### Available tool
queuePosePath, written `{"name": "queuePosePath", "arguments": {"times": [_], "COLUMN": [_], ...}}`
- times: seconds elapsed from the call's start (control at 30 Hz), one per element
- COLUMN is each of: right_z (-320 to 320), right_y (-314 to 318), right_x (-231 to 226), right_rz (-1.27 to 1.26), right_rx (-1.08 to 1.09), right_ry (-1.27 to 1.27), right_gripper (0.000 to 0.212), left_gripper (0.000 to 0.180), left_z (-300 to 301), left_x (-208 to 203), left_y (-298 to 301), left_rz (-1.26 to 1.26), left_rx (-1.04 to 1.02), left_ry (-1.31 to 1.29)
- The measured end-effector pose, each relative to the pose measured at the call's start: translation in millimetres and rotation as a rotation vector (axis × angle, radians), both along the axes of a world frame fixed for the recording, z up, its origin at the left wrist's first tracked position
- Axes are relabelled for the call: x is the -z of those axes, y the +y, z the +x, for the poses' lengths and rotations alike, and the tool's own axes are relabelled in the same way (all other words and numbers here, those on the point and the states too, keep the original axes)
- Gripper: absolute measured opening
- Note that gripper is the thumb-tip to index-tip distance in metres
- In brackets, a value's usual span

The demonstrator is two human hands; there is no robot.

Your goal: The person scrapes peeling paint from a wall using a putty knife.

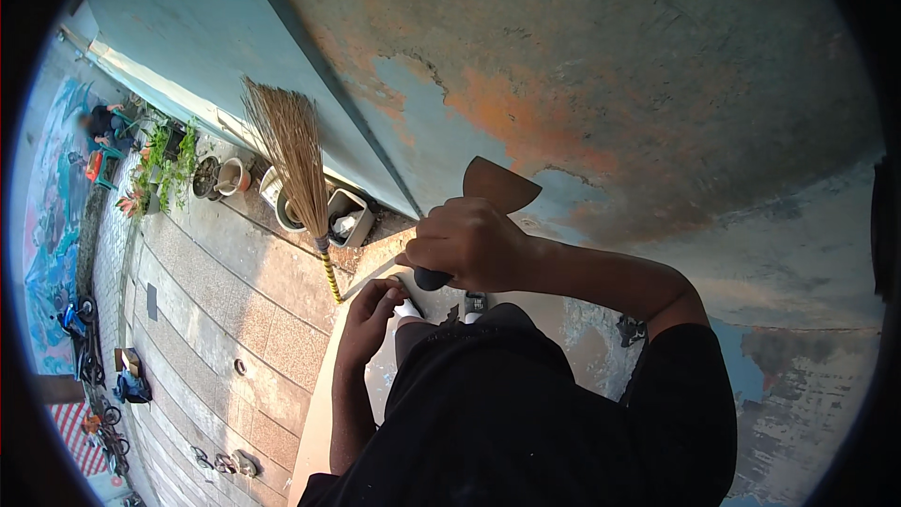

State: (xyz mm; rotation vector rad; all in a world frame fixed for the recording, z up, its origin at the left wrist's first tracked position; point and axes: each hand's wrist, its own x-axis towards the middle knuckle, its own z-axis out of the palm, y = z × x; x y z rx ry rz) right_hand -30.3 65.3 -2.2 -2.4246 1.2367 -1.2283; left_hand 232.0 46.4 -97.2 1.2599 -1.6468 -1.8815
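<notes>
Fingers of the right hand (pixel 469 242) are curled tight around the dark handle of a scraper (pixel 496 190), whose broad rusty blade points up and lies against the wall (pixel 657 66). The blade sits near the middle of the view, on a patch where pale blue paint gives way to orange and grey bare surface. The left hand (pixel 368 312) hangs lower and just left of the right one, fingers bent and closed on a small white thing (pixel 409 310) that is mostly hidden; what it is cannot be told. The person's black shirt (pixel 526 413) fills the lower middle of the view.

Left of the hands a broom (pixel 293 161) leans against the foot of the wall, straw head up, its yellow-and-black banded handle down. Behind and beside it stand several containers on the tiled pavement (pixel 225 319): a square grey bin (pixel 349 218) with crumpled pale stuff inside, a round pale bucket (pixel 286 211) partly hidden by the broom, a light pot (pixel 233 176) and a dark round pot (pixel 205 178); their contents are too small to make out. Further left, green plants (pixel 167 164) grow from planters. A seated person (pixel 103 122) is far off at the upper left. Pairs of footwear (pixel 225 462) lie on the pavement at the lower left.
</notes>
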Motion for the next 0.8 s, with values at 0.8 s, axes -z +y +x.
{"name": "queuePosePath", "arguments": {"times": [0.8], "right_z": [27.9], "right_y": [37.7], "right_x": [42.2], "right_rz": [0.371], "right_rx": [0.345], "right_ry": [-0.477], "right_gripper": [0.022], "left_gripper": [0.072], "left_z": [-69.7], "left_x": [-28.4], "left_y": [32.4], "left_rz": [-0.458], "left_rx": [0.18], "left_ry": [0.128]}}
